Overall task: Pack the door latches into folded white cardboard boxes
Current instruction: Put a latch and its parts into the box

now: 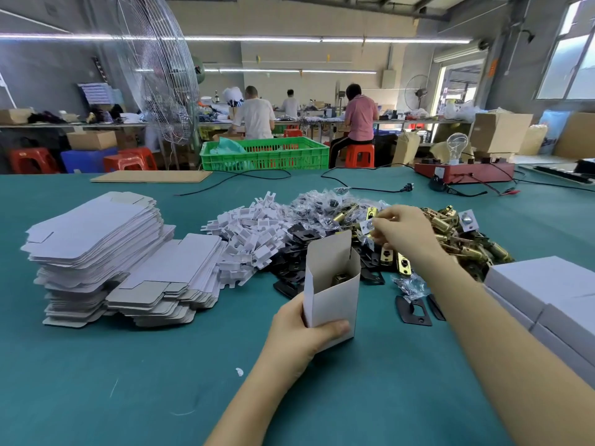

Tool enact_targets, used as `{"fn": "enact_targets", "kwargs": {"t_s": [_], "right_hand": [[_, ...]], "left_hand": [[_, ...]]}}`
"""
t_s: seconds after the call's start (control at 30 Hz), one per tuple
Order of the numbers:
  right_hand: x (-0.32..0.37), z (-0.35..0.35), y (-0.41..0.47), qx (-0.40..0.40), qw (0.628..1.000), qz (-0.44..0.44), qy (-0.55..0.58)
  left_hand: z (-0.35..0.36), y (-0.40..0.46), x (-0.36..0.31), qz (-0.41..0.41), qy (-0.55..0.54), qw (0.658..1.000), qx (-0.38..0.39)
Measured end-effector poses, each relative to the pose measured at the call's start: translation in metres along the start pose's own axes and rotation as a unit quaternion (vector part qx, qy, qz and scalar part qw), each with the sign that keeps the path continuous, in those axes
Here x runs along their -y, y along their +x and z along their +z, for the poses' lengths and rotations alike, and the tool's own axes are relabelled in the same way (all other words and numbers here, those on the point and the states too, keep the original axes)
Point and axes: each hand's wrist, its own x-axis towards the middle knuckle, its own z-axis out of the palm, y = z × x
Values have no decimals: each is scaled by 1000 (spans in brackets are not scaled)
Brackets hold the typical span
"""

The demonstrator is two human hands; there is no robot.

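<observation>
— What is the left hand (299, 326) doing?

— Its fingers (335, 326) are curled round the lower part of an upright white cardboard box (331, 284), thumb across the front. The box is open at the top, its flap standing up, and a brass door latch (340, 278) shows inside, above the thumb.

— And the right hand (402, 230)?

— Beyond the box, over the pile of brass latches (463, 239). Its fingers (386, 220) are bent and pinch a small clear bag of hardware (367, 226) at the pile's near edge.

— What lies round the fingers?

— Black plates (296, 252) on the green tabletop (128, 381) just behind the box, white card inserts (251, 233) to their left, and stacks of flat box blanks (106, 252) further left. Closed white boxes (553, 291) sit to the right of the right forearm.
</observation>
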Motion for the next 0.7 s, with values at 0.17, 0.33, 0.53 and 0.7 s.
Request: {"fn": "enact_targets", "kwargs": {"t_s": [0.17, 0.33, 0.53, 0.7], "right_hand": [[-6, 41, 48, 46, 976, -105, -186], [-30, 70, 75, 105, 901, -145, -395], [-35, 87, 83, 165, 833, -85, -521], [-38, 92, 79, 129, 834, -91, -528]], "left_hand": [[0, 2, 2, 15, -9, 1000, 15], [-1, 3, 3, 19, -4, 1000, 24], [-1, 3, 3, 14, -9, 1000, 20], [-1, 2, 2, 13, -17, 999, 23]]}}
